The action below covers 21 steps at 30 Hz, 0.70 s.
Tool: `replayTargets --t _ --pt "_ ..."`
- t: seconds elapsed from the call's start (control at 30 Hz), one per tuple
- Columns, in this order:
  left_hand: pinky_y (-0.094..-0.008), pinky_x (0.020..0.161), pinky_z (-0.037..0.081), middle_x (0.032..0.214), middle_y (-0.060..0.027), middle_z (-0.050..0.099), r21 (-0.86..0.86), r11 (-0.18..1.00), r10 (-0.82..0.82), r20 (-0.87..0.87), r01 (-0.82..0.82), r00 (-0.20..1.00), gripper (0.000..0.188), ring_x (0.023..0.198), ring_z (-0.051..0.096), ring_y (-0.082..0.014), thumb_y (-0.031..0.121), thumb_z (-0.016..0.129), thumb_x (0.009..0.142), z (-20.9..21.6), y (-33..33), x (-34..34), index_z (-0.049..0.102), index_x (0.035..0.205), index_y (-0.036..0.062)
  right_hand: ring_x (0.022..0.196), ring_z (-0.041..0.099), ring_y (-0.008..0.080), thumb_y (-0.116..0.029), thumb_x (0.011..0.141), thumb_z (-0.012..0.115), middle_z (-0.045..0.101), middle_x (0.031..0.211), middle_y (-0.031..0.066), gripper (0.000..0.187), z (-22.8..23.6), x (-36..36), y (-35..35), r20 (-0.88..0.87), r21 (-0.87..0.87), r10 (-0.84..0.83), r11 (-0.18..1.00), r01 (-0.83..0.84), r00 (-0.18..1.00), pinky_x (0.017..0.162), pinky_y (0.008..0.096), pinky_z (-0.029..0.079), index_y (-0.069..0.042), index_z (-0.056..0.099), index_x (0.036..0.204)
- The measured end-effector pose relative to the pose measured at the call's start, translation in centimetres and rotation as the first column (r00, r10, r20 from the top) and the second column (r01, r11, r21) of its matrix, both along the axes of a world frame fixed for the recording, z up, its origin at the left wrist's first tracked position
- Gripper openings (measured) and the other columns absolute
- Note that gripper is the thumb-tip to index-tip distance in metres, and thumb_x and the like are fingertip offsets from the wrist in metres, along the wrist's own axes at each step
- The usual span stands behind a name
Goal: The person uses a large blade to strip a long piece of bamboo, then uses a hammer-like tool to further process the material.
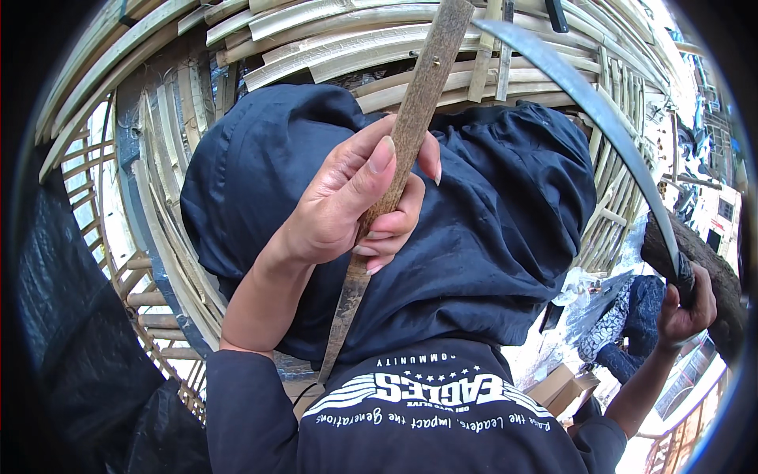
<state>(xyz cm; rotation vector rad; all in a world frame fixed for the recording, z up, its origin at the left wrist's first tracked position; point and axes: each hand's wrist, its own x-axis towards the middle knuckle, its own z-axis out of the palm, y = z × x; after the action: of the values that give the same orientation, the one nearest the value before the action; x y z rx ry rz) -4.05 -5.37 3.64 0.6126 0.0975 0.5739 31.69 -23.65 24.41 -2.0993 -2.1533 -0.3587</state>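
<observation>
My left hand is wrapped round the long wooden handle of a knife, held at a slant in front of my lap. Its narrow, stained blade tapers down toward my shirt, and the wooden end points up and to the right. Out at the right, my right hand is closed on the dark handle of a sickle. The sickle's long grey blade curves up and to the left, its tip close to the top of the knife's handle. Whether tip and handle touch, I cannot tell.
Split bamboo strips lie in rows beyond my knees and down my left side. A thick dark log is by my right hand. Black sheeting hangs at the left, and a cardboard box stands at the lower right.
</observation>
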Motion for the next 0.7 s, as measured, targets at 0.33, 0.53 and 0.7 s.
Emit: replayTargets --t 0.33,0.53,0.7 --pt "-0.0195 0.036 0.039 0.057 0.001 0.042 0.028 0.999 0.024 -0.008 -0.024 1.0 0.046 0.039 0.039 -0.0037 0.045 0.037 0.108 -0.1 0.0 0.1 0.047 0.114 0.0004 0.068 0.063 0.036 -0.051 0.088 0.065 0.062 0.076 0.0184 0.062 3.6 0.4 -1.2 0.106 -0.078 0.05 0.996 -0.042 0.993 0.076 0.0492 0.054 0.012 0.064 0.091" --pt "-0.0204 0.037 0.041 0.056 0.0014 0.041 0.047 0.999 0.032 -0.076 -0.028 0.997 0.046 0.04 0.041 -0.0043 0.046 0.038 0.107 -0.1 0.1 0.4 0.047 0.113 0.0011 0.08 0.066 0.0388 -0.044 0.092 0.065 0.065 0.087 0.0215 0.057 5.4 1.1 -1.4 0.214 -0.085 0.202 0.979 -0.187 0.956 0.079 0.0448 0.053 0.013 0.064 0.1" --pt "-0.0203 0.037 0.041 0.056 0.0019 0.041 0.062 0.997 0.055 -0.084 -0.05 0.995 0.045 0.04 0.041 -0.0044 0.045 0.038 0.108 -0.3 0.0 0.4 0.048 0.112 0.002 0.07 0.063 0.0411 -0.046 0.089 0.066 0.062 0.077 0.0221 0.061 5.7 0.2 -0.4 0.279 -0.127 0.217 0.974 -0.188 0.936 0.073 0.0482 0.054 0.014 0.063 0.095"
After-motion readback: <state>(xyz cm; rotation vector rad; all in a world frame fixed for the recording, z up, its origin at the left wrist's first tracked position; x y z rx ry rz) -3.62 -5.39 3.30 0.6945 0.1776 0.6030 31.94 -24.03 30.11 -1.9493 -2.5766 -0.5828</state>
